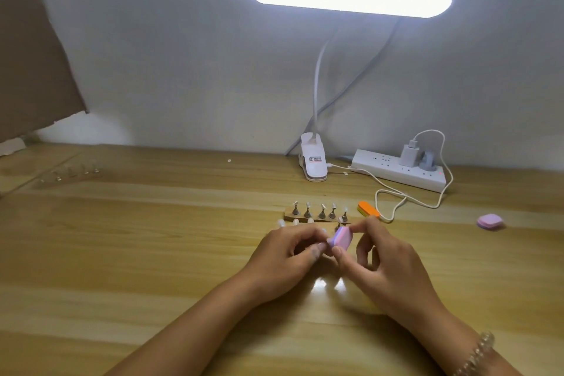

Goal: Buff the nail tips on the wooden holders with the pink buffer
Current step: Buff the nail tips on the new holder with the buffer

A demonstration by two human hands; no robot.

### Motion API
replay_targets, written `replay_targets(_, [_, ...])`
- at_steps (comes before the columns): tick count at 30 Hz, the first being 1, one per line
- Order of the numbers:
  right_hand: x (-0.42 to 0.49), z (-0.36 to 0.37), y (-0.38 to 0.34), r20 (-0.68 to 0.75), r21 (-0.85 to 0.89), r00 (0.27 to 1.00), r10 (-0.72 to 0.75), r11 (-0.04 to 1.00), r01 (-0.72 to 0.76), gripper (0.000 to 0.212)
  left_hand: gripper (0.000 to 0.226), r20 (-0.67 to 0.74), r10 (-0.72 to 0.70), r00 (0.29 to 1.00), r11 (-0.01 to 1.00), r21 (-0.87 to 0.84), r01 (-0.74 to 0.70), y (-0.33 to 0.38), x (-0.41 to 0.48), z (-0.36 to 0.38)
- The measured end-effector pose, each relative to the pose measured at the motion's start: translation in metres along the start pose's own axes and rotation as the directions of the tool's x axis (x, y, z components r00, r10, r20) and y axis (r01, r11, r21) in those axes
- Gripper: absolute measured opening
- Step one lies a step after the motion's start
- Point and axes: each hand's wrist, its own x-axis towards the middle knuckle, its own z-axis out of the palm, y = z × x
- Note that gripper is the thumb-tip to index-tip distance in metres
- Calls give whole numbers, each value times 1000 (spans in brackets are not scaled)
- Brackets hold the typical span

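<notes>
My right hand (381,259) pinches the pink buffer (342,239), a small pink and lilac block, between thumb and fingers. My left hand (287,253) pinches something small against the buffer's left side; it looks like a nail tip on its stand, mostly hidden by my fingers. Just beyond my hands lie two wooden holders. The far wooden holder (288,213) carries several metal stands with nail tips. The near wooden holder (317,224) is partly hidden behind my fingers, with pale nail tips (280,222) showing at its left.
An orange buffer (368,209) lies right of the holders. A second pink buffer (489,221) sits far right. A clip lamp (313,163), power strip (399,172) and white cable (393,192) stand at the back. Another set of stands (71,173) is far left.
</notes>
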Motion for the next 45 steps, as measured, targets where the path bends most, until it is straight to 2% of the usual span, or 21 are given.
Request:
replay_targets(3, [-5, 3, -5, 52, -26, 996, -66, 997, 67, 39, 18, 8, -13, 1000, 1000, 6, 13, 0, 0, 0])
replay_targets(8, [1, 1, 3, -7, 18, 999, 32, 999, -31, 35, 17, 1, -3, 1000, 1000, 6, 3, 0, 0, 1])
replay_targets(12, [-5, 4, -4, 64, -20, 996, -68, 997, 69, 39, 19, 17, -21, 1000, 1000, -8, 21, 0, 0, 1])
replay_targets(17, [1, 2, 3, -5, 12, 1000, 29, 1000, -29, 34, 16, 6, -16, 1000, 1000, 5, 16, -1, 0, 1])
replay_targets(22, [-6, 4, -4, 75, -32, 994, -77, 996, 80, 38, 20, 16, -30, 999, 999, -19, 31, -2, 1, 1])
replay_targets(26, [1, 2, 3, -5, 16, 999, 35, 999, -35, 35, 19, 9, -12, 1000, 1000, 1, 12, -1, 0, 1])
replay_targets(30, [-3, 4, -2, 41, 10, 997, -63, 998, 62, 36, 18, 11, -5, 1000, 1000, 0, 5, -2, 1, 1])
replay_targets(34, [1, 1, 1, -23, 16, 1000, -1, 1000, 2, 28, 14, -3, -8, 1000, 1000, 0, 8, -2, 0, 1])
replay_targets(38, [-4, 4, -4, 0, -57, 995, -98, 994, 98, 33, 18, 5, -10, 1000, 1000, -23, 10, -1, 0, 1])
replay_targets(43, [1, 1, 3, -75, 1, 997, 0, 1000, 0, 31, 16, 14, -7, 1000, 1000, -2, 7, 0, 0, 1])
replay_targets(45, [-1, 3, -1, -40, -27, 998, -44, 999, 43, 34, 16, 14, -9, 1000, 1000, -1, 9, 0, 0, 0])
